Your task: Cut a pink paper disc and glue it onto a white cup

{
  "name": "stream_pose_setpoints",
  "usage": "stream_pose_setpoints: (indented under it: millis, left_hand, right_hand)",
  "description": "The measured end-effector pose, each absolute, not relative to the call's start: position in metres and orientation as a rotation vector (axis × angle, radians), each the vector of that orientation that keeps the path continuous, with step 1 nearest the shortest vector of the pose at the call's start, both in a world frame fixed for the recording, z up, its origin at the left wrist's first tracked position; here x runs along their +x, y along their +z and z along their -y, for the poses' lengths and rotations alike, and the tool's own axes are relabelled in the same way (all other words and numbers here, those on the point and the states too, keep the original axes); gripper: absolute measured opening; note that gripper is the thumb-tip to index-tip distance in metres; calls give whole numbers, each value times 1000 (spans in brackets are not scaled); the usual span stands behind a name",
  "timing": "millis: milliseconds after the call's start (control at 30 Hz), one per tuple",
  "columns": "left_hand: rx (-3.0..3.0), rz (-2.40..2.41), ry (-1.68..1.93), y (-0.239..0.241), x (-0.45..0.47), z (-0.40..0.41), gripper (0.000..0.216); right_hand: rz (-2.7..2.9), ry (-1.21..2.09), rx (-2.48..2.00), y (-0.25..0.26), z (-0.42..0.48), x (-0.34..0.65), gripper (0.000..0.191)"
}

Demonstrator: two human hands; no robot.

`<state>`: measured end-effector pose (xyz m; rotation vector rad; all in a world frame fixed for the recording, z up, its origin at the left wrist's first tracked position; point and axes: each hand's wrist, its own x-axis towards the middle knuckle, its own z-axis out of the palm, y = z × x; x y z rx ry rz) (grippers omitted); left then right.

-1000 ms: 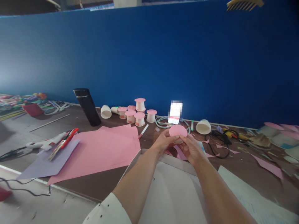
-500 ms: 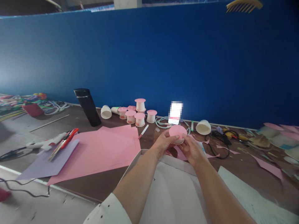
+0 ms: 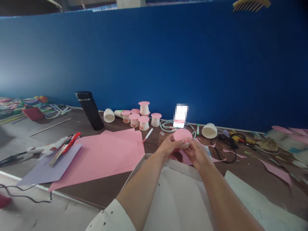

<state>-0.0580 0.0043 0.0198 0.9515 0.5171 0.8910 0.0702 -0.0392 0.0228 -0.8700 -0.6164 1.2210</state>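
Note:
A white paper cup with a round pink paper disc [image 3: 182, 134] on its top is between my two hands. My left hand [image 3: 170, 146] grips it from the left, thumb near the disc's edge. On the other side my right hand [image 3: 197, 153] holds it with bent fingers. Most of the cup's wall is hidden by the fingers. Pink paper scraps [image 3: 185, 158] lie just beneath. Farther back stand several similar paper cups [image 3: 144, 123] topped with pink discs, one stacked above the others. A plain white cup [image 3: 209, 131] rests tipped to the right.
Pink sheets [image 3: 106, 154] and a lilac sheet [image 3: 51, 170] cover the table at left, with a utility knife [image 3: 64, 149] and a white glue gun [image 3: 47, 147]. A black flask [image 3: 90, 110] stands behind. A bright phone [image 3: 180, 116] leans near the blue partition [image 3: 154, 64].
Almost nothing differs. Both hands keep the same hold on the disc-topped cup, and the view has shifted very slightly.

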Motion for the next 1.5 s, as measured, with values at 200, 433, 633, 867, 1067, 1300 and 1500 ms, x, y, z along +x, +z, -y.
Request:
stream_pose_setpoints:
  millis: [200, 433, 633, 867, 1067, 1300, 1500]
  left_hand:
    - [953, -552, 900, 18, -58, -5, 60]
    - [962, -553, 885, 16, -57, -7, 60]
    - [962, -579, 877, 16, -56, -7, 61]
    - [980, -548, 894, 14, -55, -8, 63]
    - [993, -560, 894, 12, -54, -8, 64]
    - [972, -545, 899, 9, -53, -9, 62]
    - [1001, -543, 892, 6, -52, -12, 62]
  right_hand:
    - [607, 1237, -874, 23, 38, 71, 29]
    - [562, 1238, -883, 22, 38, 73, 31]
    - [570, 1233, -877, 21, 39, 73, 32]
    - [543, 1234, -916, 22, 38, 74, 33]
    - [567, 1241, -912, 24, 39, 71, 32]
    - [539, 1241, -949, 26, 40, 70, 31]
    - [522, 1246, -953, 22, 40, 73, 27]
